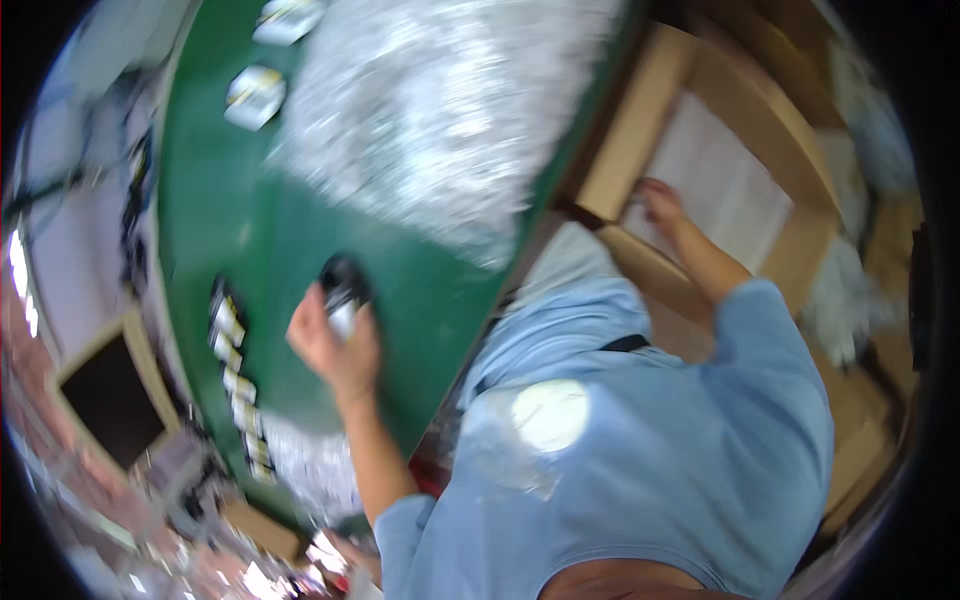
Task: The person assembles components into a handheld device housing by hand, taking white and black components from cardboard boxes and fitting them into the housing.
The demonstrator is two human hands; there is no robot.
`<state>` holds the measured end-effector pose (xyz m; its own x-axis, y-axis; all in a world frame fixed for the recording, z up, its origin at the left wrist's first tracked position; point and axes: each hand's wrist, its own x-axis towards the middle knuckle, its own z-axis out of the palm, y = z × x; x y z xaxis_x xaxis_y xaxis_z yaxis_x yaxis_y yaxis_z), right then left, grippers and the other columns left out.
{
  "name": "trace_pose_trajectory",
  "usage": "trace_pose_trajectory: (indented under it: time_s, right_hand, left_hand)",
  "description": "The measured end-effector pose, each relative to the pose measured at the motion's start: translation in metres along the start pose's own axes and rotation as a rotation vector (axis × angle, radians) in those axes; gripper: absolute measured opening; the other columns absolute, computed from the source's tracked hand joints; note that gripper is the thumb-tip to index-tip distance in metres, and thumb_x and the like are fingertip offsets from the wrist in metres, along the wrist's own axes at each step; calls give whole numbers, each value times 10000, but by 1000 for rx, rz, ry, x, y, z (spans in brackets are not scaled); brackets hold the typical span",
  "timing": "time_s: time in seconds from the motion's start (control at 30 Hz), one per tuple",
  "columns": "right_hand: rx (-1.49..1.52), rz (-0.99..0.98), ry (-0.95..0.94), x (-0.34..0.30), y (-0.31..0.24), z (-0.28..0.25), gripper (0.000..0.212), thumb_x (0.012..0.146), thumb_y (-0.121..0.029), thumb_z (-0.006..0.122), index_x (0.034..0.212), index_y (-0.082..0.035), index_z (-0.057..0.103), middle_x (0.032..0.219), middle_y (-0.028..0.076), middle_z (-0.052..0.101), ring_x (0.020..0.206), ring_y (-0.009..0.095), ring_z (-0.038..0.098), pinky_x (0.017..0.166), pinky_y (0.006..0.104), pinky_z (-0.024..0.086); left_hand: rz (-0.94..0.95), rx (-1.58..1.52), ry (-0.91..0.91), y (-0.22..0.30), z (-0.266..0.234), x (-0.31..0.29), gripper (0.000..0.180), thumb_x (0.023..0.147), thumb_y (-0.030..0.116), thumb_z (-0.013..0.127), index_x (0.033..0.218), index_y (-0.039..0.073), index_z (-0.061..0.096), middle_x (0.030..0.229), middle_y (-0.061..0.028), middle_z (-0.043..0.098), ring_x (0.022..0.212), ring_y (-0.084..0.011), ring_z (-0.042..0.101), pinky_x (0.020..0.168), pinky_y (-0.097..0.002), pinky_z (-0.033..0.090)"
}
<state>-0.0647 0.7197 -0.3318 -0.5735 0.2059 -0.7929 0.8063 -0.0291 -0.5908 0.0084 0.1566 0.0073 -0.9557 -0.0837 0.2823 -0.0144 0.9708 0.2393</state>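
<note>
My left hand is closed around a small black item with a white patch, on or just over the green tabletop. Its exact kind is blurred. Off to the right, my right hand reaches into an open cardboard box, close to the inner wall. Its fingers look bent, but blur hides whether they hold anything. A pale flat layer covers the box's bottom.
Clear plastic bags are heaped at the table's far side. Several small black-and-white items line its left edge, and white-labelled pieces lie farther up. More clear plastic sits near left. A monitor stands beyond the table's edge.
</note>
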Motion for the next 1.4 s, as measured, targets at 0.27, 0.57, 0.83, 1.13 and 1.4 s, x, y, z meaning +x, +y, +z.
trace_pose_trajectory:
  time_s: [0.27,0.57,0.83,1.13,1.4]
  right_hand:
    - [227,-816,33,-121,-205,-38,446,1074,-201,712,1448,-53,520,1249,78,743,1099,128,693,873,276,532]
    - [-201,-847,-1023,-322,-276,278,464,982,18,718,1431,-32,615,921,-24,625,842,43,553,706,216,431]
    - [-938,-1674,-712,-307,-283,318,244,943,-123,786,1182,-76,795,1261,111,722,924,250,686,809,357,562]
    - [-1092,-1659,-1064,-308,-297,332,575,794,-203,892,1332,-96,718,1338,115,704,1145,329,662,970,428,564]
    - [-1113,-1629,-1048,-306,-301,332,583,761,-224,912,1301,-86,740,1280,82,731,1120,310,669,981,415,556]
  left_hand:
    - [-29,-188,-10,0,-12,1,823,748,187,940,1457,-9,572,1341,-159,692,1171,-379,583,1037,-471,476]
    - [44,-296,7,-12,-5,2,742,740,325,943,1380,77,662,1364,-72,702,1127,-322,596,1001,-441,459]
    - [24,-369,60,-12,-8,1,736,746,342,942,1373,68,671,1329,-85,721,1128,-336,608,1011,-449,487]
    - [-6,-394,53,-11,-4,0,746,747,328,932,1399,76,669,1344,-74,716,1136,-336,608,1011,-455,484]
    - [-8,-400,50,-12,-2,0,766,744,338,931,1419,88,667,1328,-85,716,1137,-334,609,1002,-453,485]
